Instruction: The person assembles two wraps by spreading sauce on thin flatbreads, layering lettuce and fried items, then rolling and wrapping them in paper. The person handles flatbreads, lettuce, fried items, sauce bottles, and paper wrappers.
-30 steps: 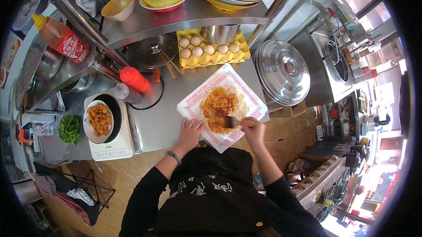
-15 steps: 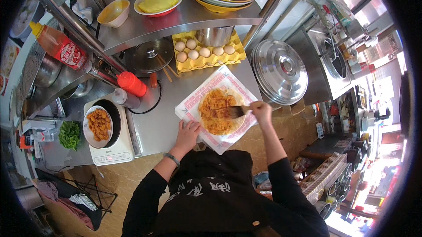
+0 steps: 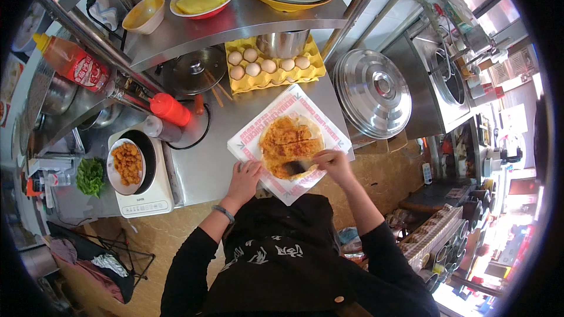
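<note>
On the steel counter lies a square of white and red printed paper point(image 3: 317, 105), set cornerwise in front of me. A pale round flatbread point(image 3: 321, 141) rests on it, topped with a flat orange-brown layer of food point(image 3: 285, 141) that looks coated. My right hand point(image 3: 333, 167) grips a brush, its dark bristles point(image 3: 294, 168) touching the lower part of the food. Part of the brush handle is hidden in the fingers. At the paper's lower left edge my left hand point(image 3: 244, 179) lies with its fingers stretched out, holding nothing.
Behind the paper sits a yellow egg tray point(image 3: 273, 82) with several eggs. Large metal lids point(image 3: 376, 96) stand right. Left are a red squeeze bottle point(image 3: 170, 109), a plate of fried pieces point(image 3: 126, 167) over a pan on a cooker, and lettuce point(image 3: 90, 176). A steel shelf point(image 3: 235, 29) overhangs the back.
My right hand has moved left and down, bringing the brush from the food's right side to its lower part. The left hand stays at the paper's edge. The whole view has shifted slightly.
</note>
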Action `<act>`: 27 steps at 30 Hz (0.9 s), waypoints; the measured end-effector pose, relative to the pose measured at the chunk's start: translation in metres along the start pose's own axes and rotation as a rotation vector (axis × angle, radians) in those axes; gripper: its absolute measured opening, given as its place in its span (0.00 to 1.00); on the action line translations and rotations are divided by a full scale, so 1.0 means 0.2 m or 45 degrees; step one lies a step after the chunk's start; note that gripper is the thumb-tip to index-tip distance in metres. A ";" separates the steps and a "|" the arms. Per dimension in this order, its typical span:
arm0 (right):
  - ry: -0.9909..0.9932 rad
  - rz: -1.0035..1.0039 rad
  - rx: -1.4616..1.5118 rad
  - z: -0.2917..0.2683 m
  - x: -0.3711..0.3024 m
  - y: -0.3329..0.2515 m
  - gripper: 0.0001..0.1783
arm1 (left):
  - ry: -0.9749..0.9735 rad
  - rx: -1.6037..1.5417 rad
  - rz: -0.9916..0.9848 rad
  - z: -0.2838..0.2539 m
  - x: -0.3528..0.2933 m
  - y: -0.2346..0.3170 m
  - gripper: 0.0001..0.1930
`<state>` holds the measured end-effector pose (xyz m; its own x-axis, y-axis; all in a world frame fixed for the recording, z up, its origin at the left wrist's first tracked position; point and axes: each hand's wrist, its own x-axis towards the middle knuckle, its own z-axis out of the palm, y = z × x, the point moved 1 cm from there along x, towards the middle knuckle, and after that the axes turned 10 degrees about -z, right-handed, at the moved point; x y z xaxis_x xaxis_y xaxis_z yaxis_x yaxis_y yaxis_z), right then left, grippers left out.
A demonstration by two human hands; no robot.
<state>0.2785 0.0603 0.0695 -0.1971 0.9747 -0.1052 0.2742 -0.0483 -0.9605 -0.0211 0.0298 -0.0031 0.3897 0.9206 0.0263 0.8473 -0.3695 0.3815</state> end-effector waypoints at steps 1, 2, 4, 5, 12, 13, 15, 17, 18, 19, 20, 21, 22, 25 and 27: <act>-0.017 0.029 -0.239 0.01 0.00 0.00 0.04 | -0.018 0.013 -0.006 0.00 0.00 0.00 0.16; 0.150 0.103 -0.313 -0.02 -0.01 0.00 0.05 | -0.034 0.026 -0.003 -0.01 0.01 0.00 0.16; 0.303 0.076 -0.586 -0.06 0.00 0.00 0.06 | -0.029 0.029 -0.018 0.00 0.01 0.00 0.16; 0.299 0.225 -0.799 -0.10 0.02 0.00 0.06 | -0.033 0.028 -0.020 0.00 0.01 0.01 0.15; 0.316 -0.477 -0.238 0.08 0.40 0.06 0.08 | -0.067 0.047 -0.022 -0.02 0.01 0.02 0.15; 0.510 -0.292 -0.226 0.05 0.41 0.09 0.08 | -0.057 0.025 -0.026 -0.02 0.02 0.02 0.15; 0.843 -0.056 -0.128 -0.05 0.41 0.15 0.08 | -0.038 0.007 -0.027 -0.02 0.02 0.02 0.15; 0.992 -0.114 -0.639 -0.15 0.34 0.18 0.08 | -0.048 0.021 -0.032 -0.01 0.03 0.02 0.14; 1.075 -0.168 -0.549 -0.14 0.32 0.20 0.08 | -0.058 0.029 -0.020 -0.01 0.03 0.03 0.14; 0.949 -0.309 -0.530 -0.14 0.29 0.21 0.08 | -0.050 0.021 -0.027 0.00 0.03 0.03 0.14; 0.815 -0.224 -0.340 -0.12 0.27 0.23 0.08 | -0.041 0.024 -0.022 0.00 0.03 0.03 0.13; 0.697 -0.235 -0.122 -0.08 0.25 0.23 0.09 | -0.044 0.062 -0.015 0.00 0.03 0.03 0.13; 0.757 -0.137 -0.162 -0.07 0.21 0.22 0.09 | -0.030 -0.005 -0.020 0.00 0.03 0.03 0.13; 1.031 0.149 -0.390 -0.07 0.09 0.19 0.09 | 0.033 -0.083 -0.042 -0.01 0.04 0.03 0.12; 1.080 0.004 -0.468 -0.09 0.02 0.15 0.08 | 0.052 -0.075 -0.047 -0.02 0.03 0.05 0.12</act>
<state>0.3020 0.0665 0.0455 0.5200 0.8149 0.2559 0.5839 -0.1204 -0.8029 -0.0122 0.0315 0.0038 0.3423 0.9384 0.0482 0.8378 -0.3280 0.4364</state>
